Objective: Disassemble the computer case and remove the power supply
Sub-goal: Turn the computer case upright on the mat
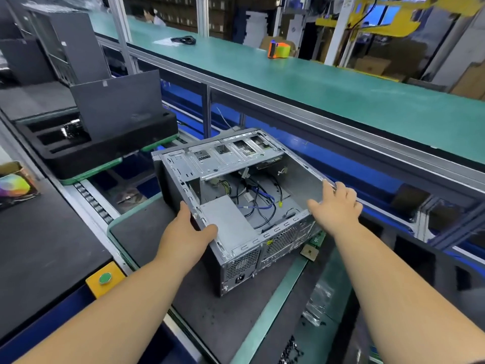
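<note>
An open grey computer case [286, 239] lies on its side on a dark pallet [223, 319], its side panel off. Inside, the grey power supply [225, 219] sits in the near left corner, and loose black and blue cables [262, 203] lie beside it. My left hand [189, 229] grips the case's left rim, thumb over the edge by the power supply. My right hand [336, 203] holds the right rim, fingers curled over the edge.
A black foam tray [110, 151] with a dark panel [118, 106] standing in it is at the left. A green button [105, 278] sits on a yellow plate nearby. A green bench [315, 82] with a tape dispenser [279, 49] runs behind. A circuit board [316, 239] and plastic bags [319, 303] lie at the right.
</note>
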A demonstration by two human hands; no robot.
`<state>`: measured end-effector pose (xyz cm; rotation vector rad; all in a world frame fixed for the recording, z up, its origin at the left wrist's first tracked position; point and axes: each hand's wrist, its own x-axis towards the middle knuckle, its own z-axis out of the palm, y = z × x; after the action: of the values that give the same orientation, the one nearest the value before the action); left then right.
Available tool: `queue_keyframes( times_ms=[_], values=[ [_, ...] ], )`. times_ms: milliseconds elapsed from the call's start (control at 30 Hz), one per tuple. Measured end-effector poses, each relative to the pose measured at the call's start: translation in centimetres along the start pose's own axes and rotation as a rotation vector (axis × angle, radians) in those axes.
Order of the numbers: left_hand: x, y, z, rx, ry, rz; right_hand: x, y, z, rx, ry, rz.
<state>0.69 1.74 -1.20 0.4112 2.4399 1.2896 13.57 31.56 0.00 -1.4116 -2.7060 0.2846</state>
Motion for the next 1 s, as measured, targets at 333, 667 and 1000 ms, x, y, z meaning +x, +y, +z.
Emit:
queue_keyframes(
  times_ms=[333,667,1000],
  values=[
    [4.1,-1.0,-2.5,0.011,-0.119,0.067,-3.0,-0.5,-0.3,-0.158,0.075,0.075],
    [9.4,-1.5,-5.7,0.021,-0.308,0.233,-6.0,-3.5,0.0,-0.23,0.073,0.235],
    [15.1,-1.9,-8.8,0.062,-0.48,0.369,-9.8,-8.0,1.3,-0.267,0.152,0.429]
  ],
)
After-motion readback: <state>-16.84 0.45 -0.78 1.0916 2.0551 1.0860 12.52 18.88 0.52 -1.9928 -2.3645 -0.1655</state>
